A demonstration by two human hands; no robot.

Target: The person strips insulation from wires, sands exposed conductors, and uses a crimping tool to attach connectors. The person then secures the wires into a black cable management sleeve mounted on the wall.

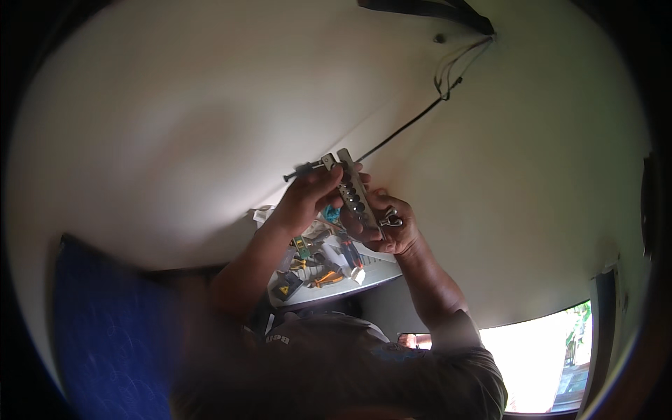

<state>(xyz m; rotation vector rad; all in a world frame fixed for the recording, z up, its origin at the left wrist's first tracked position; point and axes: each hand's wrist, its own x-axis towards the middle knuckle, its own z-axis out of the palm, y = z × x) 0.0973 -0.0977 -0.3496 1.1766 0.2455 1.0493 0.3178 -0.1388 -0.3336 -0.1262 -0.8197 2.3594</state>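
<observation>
Holding the bar: both hands share a holed metal bar [356,198], slanted and raised above the table [378,274].
Left grip: the left hand [306,199] is closed around the bar's upper part, thumb on its face; a dark screw piece [302,171] juts out just beside it.
Right grip: the right hand [394,227] is wrapped around the lower end, a silver wing nut [395,222] showing against it.
Steady handling: best, I judge, to brace the bar low with the right hand and leave the left thumb free for fine adjustment (both halves should stay level, or the holes may misalign).
Black line: the black cable [409,125] slopes down to the bar's top; whether it enters or passes behind, I cannot tell.
Table below: orange-handled pliers [327,279] and a black box [287,285] lie among other tools.
</observation>
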